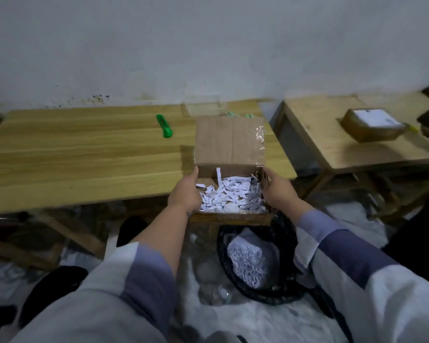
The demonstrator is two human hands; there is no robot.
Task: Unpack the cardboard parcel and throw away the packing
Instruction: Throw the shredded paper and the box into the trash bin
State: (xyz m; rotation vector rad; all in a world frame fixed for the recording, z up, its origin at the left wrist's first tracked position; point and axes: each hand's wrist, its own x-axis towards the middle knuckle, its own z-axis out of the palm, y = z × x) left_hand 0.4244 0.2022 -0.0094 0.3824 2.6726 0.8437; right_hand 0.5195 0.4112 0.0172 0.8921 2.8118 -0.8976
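At the upper left of the frame a green cutter (pixel 164 126) lies alone on the wooden counter (pixel 60 149), well apart from the work; its job of slitting the tape looks done, so it sits out of the way.

Toward the middle, the left hand (pixel 186 194) grips the left wall of the cardboard box (pixel 229 142), thumb along the outer edge and fingers curled down inside among the paper. The box hangs partly past the counter's near edge, its far flap standing up with clear tape (pixel 260 137) on its right side. The shredded paper (pixel 229 194) still fills most of the inside, lying between the two hands. No unpacked item shows in it; whether one is buried there cannot be told.

Just below the box, at lower centre, a black bin (pixel 278 292) stands on the floor and already holds a heap of the same white shreds. Holding the box out over it looks meant to let the packing drop straight in.

The right hand (pixel 281 191) clasps the right wall, mirroring the left, so the load sits balanced for a tip.

At the upper right, a second, sealed parcel (pixel 373 125) with a white label rests on another counter (pixel 332 144).
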